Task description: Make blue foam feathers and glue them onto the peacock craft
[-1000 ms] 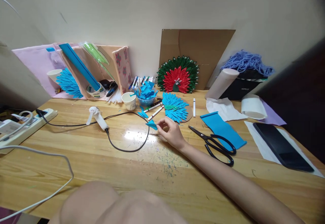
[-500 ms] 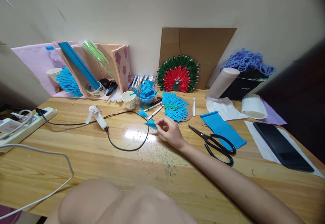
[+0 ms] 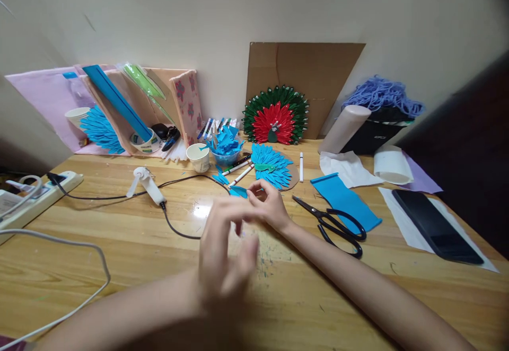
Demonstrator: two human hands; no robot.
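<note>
My right hand [image 3: 272, 207] pinches a small blue leaf-shaped piece [image 3: 238, 192] between thumb and fingers, just above the wooden table. My left hand [image 3: 222, 253], blurred by motion, is raised nearer to me; its fingers are curved, the thumb stands apart, and nothing shows between them. Just past the right hand lies a cardboard disc [image 3: 294, 177] partly covered with a layered blue fan [image 3: 274, 165]. Other loose blue pieces [image 3: 220, 176] and several markers [image 3: 241, 176] lie beside it. Black-handled scissors [image 3: 330, 218] rest right of my right hand.
A hot glue gun [image 3: 149, 185] with a black cord stands at left, near a power strip [image 3: 40, 200]. Behind are a paper cup [image 3: 198, 159], a bowl of blue scraps [image 3: 225, 147] and a red-green peacock fan [image 3: 274, 117]. A blue sheet [image 3: 344, 200] and a phone [image 3: 435, 226] lie right.
My left hand has come into view from the lower left and moved up close to my right hand. The right hand keeps the blue piece in nearly the same place.
</note>
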